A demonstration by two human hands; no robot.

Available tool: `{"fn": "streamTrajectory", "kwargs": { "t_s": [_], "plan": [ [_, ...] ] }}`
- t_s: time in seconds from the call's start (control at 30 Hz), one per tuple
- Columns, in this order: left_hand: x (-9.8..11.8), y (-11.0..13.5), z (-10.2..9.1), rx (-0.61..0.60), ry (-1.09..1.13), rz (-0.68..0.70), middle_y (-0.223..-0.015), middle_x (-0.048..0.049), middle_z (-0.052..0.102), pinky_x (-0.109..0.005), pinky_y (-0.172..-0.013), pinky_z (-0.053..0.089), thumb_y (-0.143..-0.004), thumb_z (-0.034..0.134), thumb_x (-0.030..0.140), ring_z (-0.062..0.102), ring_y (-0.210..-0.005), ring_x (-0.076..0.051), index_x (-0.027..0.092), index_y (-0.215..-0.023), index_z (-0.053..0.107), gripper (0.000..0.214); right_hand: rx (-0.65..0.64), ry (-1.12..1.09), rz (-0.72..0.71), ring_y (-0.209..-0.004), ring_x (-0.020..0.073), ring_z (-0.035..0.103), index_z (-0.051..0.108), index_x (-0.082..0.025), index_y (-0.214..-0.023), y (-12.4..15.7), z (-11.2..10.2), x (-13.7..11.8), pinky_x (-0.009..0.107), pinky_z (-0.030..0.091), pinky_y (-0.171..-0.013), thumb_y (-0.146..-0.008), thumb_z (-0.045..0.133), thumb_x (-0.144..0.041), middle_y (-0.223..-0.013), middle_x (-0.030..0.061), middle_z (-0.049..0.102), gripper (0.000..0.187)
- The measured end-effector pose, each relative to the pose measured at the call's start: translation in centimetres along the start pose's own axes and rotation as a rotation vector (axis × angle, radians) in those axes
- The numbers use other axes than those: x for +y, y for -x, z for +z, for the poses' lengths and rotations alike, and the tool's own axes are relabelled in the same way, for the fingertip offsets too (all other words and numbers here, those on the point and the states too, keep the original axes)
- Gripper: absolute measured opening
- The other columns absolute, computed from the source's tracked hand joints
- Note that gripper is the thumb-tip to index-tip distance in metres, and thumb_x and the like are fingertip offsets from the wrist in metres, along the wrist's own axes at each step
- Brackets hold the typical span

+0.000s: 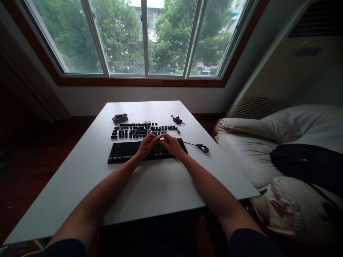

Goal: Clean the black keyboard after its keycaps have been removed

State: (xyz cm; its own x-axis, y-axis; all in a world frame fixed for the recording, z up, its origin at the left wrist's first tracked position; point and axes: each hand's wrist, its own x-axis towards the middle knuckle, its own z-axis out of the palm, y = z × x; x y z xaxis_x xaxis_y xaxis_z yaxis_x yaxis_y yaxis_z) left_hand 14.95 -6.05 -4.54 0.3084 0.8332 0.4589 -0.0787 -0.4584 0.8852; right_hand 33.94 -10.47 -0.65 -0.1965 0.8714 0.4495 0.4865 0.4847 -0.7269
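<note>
Head view: both forearms reach out over white table (160, 185). Left hand (146, 145) and right hand (172, 144) meet above the back edge of black keyboard (123, 151). Fingers of both curled shut, tips pinching a small dark piece (158, 139) between them; too small to identify. Rows of loose keycaps (134, 130) lie just behind the keyboard. Grey cloth (119, 118) far left, purple tool (177, 120) far right. Coiled cable (203, 147) right of keyboard. White bedding (254, 135) beside table.
</note>
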Motion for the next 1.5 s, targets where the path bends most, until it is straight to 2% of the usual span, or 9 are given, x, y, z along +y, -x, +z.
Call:
{"fn": "streamTrajectory", "kwargs": {
  "t_s": [0.2, 0.37, 0.5, 0.63, 0.8, 1.07, 1.5],
  "plan": [
    [-0.1, -0.1, 0.0, -0.009, 0.043, -0.012, -0.089, -0.0015, 0.065, -0.026, -0.07, 0.049, -0.089, 0.068, 0.041, 0.059, -0.072, -0.012, 0.019, -0.101, 0.063, 0.026, 0.008, 0.003, -0.012, -0.057, 0.0116, 0.041, 0.067, -0.02, -0.109, 0.0, 0.0, 0.4, 0.024, 0.035, -0.061, -0.088, 0.063, -0.035, -0.062, -0.0073, 0.043, 0.026],
    [-0.3, -0.2, -0.1, 0.01, 0.02, -0.041, -0.092, -0.0027, 0.068, -0.027, -0.072, 0.051, -0.088, 0.067, 0.04, 0.061, -0.075, -0.014, 0.019, -0.102, 0.063, 0.025, 0.016, 0.113, -0.037, -0.058, 0.0124, 0.044, 0.068, -0.021, -0.109, 0.1, 0.1, 0.7, 0.024, 0.036, -0.063, -0.089, 0.062, -0.036, -0.063, -0.0058, 0.049, 0.025],
    [0.3, 0.1, -0.3, 0.027, -0.297, -0.051, -0.09, -0.0019, 0.069, -0.029, -0.073, 0.049, -0.091, 0.061, 0.034, 0.062, -0.077, -0.016, 0.021, -0.098, 0.065, 0.015, 0.022, 0.205, 0.015, -0.059, 0.0135, 0.049, 0.07, -0.021, -0.109, -0.9, 0.0, 2.1, 0.025, 0.039, -0.064, -0.089, 0.062, -0.034, -0.065, -0.0041, 0.056, 0.025],
    [1.2, 0.8, 0.0, -0.134, -0.666, 0.047, -0.092, -0.004, 0.069, -0.034, -0.081, 0.047, -0.089, 0.059, 0.025, 0.061, -0.087, -0.02, 0.022, -0.093, 0.069, 0.01, 0.03, 0.347, 0.132, -0.066, 0.0159, 0.059, 0.071, -0.021, -0.103, -3.1, -0.4, 4.4, 0.026, 0.043, -0.07, -0.085, 0.067, -0.029, -0.07, -0.0013, 0.064, 0.02],
    [1.6, 1.2, 0.2, -0.243, -0.874, 0.152, -0.092, -0.0073, 0.069, -0.039, -0.086, 0.045, -0.09, 0.058, 0.025, 0.059, -0.09, -0.024, 0.022, -0.09, 0.071, 0.013, -0.116, 0.488, 0.167, -0.083, 0.0198, 0.067, 0.072, -0.024, -0.103, -5.9, -0.1, 6.3, 0.027, 0.045, -0.077, -0.085, 0.07, -0.028, -0.087, 0.0017, 0.075, 0.019],
    [1.2, 1.2, 0.0, -0.261, -0.9, 0.171, -0.095, -0.0079, 0.069, -0.041, -0.091, 0.045, -0.09, 0.06, 0.025, 0.058, -0.095, -0.025, 0.023, -0.092, 0.072, 0.013, -0.261, 0.609, 0.207, -0.095, 0.0222, 0.068, 0.07, -0.027, -0.116, -8.0, 1.2, 7.7, 0.026, 0.043, -0.077, -0.087, 0.07, -0.03, -0.105, 0.0037, 0.077, 0.029],
    [1.5, 1.3, 0.0, -0.269, -0.913, 0.17, -0.098, -0.0083, 0.069, -0.041, -0.091, 0.045, -0.091, 0.059, 0.026, 0.058, -0.094, -0.026, 0.023, -0.092, 0.072, 0.013, -0.25, 0.597, 0.234, -0.094, 0.0218, 0.067, 0.071, -0.026, -0.114, -8.3, 2.1, 8.4, 0.026, 0.043, -0.074, -0.089, 0.068, -0.032, -0.105, 0.0055, 0.075, 0.026]
  ]
}}
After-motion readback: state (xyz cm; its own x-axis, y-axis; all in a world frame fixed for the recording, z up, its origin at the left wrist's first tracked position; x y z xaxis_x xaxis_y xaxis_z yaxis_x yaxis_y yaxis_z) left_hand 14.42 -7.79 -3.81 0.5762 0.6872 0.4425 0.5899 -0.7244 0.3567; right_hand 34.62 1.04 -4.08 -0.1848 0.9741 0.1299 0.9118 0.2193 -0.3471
